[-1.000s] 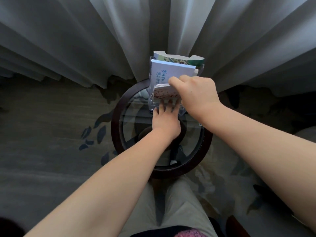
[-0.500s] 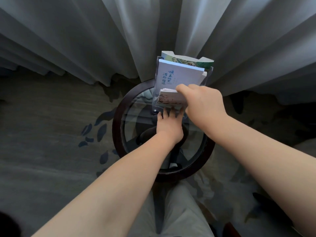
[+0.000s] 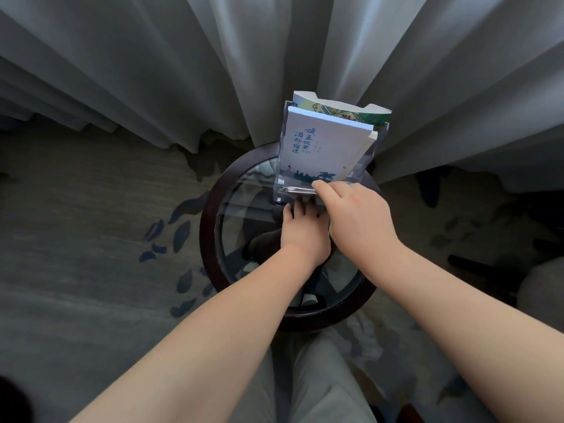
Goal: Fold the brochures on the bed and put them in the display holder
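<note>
A clear display holder [image 3: 281, 166] stands at the far edge of a round glass table [image 3: 210, 239]. Its back pocket holds a tall white brochure with blue writing [image 3: 328, 141], and a green-printed brochure [image 3: 341, 110] stands behind that. Sunk in the front pocket is a folded brochure [image 3: 300, 189], with only its top edge showing. My right hand [image 3: 357, 221] is closed over that edge from above, thumb and forefinger on it. My left hand [image 3: 302, 235] lies flat on the glass, fingers apart, tips against the holder's base.
Grey curtains [image 3: 183, 71] hang right behind the table and holder. A dark patterned carpet [image 3: 76, 224] spreads to the left. My legs in grey trousers [image 3: 320, 377] are close to the table's near rim. Dark shapes lie on the floor at right.
The folded brochure has gone down into the front pocket under my right hand, from half out to only its top edge showing. My left hand has stayed at the holder's base.
</note>
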### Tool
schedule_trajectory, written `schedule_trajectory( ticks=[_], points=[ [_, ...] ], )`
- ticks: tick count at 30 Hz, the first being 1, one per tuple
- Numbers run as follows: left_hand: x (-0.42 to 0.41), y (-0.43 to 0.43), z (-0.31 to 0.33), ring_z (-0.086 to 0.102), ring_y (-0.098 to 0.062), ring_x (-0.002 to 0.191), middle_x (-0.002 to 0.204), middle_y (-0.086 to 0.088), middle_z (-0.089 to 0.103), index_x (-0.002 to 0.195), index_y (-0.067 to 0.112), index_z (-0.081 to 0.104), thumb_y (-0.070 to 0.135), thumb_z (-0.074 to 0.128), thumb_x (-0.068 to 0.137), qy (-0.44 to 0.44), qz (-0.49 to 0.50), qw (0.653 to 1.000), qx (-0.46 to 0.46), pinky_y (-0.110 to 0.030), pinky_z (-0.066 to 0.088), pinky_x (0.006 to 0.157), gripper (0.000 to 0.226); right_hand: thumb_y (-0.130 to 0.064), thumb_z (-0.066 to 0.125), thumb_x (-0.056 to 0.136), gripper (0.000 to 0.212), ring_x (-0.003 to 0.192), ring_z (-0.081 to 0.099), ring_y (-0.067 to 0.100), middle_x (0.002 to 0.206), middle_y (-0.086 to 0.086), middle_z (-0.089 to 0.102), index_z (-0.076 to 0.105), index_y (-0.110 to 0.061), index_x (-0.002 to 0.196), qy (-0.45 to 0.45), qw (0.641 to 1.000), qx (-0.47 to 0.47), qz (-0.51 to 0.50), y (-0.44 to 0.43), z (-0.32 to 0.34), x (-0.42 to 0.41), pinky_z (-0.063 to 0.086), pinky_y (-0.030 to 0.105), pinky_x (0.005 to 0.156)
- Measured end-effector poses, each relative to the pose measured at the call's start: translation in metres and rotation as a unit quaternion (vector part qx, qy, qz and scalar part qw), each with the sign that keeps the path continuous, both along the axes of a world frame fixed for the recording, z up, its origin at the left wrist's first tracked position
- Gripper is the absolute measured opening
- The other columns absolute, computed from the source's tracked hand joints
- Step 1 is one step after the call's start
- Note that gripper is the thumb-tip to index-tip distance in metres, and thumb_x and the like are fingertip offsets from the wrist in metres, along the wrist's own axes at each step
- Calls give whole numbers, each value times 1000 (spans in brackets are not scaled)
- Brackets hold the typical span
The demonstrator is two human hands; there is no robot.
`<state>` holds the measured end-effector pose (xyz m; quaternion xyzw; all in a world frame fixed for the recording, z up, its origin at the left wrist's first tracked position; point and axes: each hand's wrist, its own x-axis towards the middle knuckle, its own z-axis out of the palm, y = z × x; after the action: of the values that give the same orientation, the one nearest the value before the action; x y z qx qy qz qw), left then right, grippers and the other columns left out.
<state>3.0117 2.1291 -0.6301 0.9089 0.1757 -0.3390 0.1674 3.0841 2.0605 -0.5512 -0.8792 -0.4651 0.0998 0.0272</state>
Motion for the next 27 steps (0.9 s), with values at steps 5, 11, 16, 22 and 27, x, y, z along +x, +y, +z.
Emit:
schedule_trajectory(
  ticks=[5,11,16,22,27],
  points=[
    [-7,-7,-1,11,-35,156,171,-12,7,165,17,-1,44,51,99,-42,-5,999,25,-59,17,124,88,-22,18,96,65,140,47,42,154,24,45,37,-7,156,37,998,-59,-10,-10,-7,-19,36,57,117],
    [-1,-9,5,3,-32,159,173,-10,-4,165,21,-8,40,52,101,-50,-23,997,54,-59,8,124,90,-36,0,94,69,158,5,32,171,12,2,3,-21,161,69,994,-61,-63,-11,-1,-28,5,53,127],
    [-2,-6,13,-2,-33,160,173,-9,-3,165,19,-9,50,51,100,-59,-30,995,73,-61,7,126,93,-22,37,102,71,159,0,30,171,13,-1,6,-13,165,47,995,-71,-43,-20,-18,-13,7,50,127],
    [-13,0,27,-8,-35,159,173,-7,-12,164,28,-9,46,46,103,-64,-38,994,79,-61,1,126,84,-8,39,94,82,158,-13,26,170,8,-18,-5,-9,163,84,990,-98,-53,-23,0,-1,-4,42,127],
    [-21,13,50,-9,-37,159,172,-9,-17,163,31,-16,43,51,102,-57,-46,991,115,-61,4,126,91,-9,41,98,81,157,-15,25,170,10,-18,-8,-8,163,108,985,-124,-49,-35,20,1,-3,41,128]
  ],
)
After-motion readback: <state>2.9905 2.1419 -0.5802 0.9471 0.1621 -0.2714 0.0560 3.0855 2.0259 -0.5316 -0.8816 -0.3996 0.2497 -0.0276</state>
